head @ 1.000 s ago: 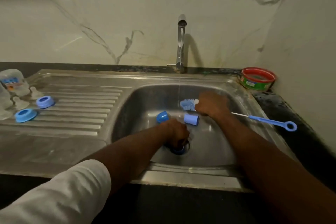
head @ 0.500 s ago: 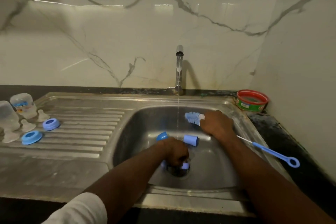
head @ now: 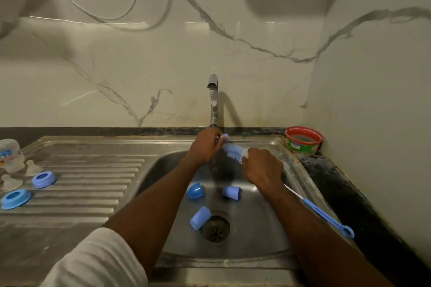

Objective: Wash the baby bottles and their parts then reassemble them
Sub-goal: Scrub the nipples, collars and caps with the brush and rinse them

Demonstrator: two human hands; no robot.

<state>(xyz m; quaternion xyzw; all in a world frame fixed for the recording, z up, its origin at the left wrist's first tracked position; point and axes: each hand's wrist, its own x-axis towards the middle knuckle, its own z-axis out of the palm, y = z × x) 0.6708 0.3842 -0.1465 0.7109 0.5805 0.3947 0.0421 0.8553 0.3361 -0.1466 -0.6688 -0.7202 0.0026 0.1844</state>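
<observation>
My left hand (head: pixel 205 145) grips a small blue bottle part (head: pixel 225 137) under the running tap (head: pixel 212 100). My right hand (head: pixel 262 165) holds a blue bottle brush (head: pixel 233 152) near its bristle head, its long handle trailing over my forearm to a ring end (head: pixel 347 232); the bristles lie against the part. Three blue caps lie in the sink basin (head: pixel 256 223): one (head: pixel 195 190) left of centre, one (head: pixel 231 192) in the middle, one (head: pixel 200 217) beside the drain (head: pixel 215 228). Two blue collar rings (head: pixel 43 179) (head: pixel 15 198), clear teats (head: pixel 11 182) and clear bottles (head: pixel 10 152) sit on the drainboard at left.
A red-rimmed green tub (head: pixel 303 140) stands at the sink's back right corner. Dark counter (head: pixel 345 196) runs along the right, against a marble wall. The ridged steel drainboard (head: pixel 93 182) stretches left of the basin.
My left hand rose from the drain with a blue part up to the tap stream. My right hand lifted the brush to meet it. One cap now lies uncovered by the drain.
</observation>
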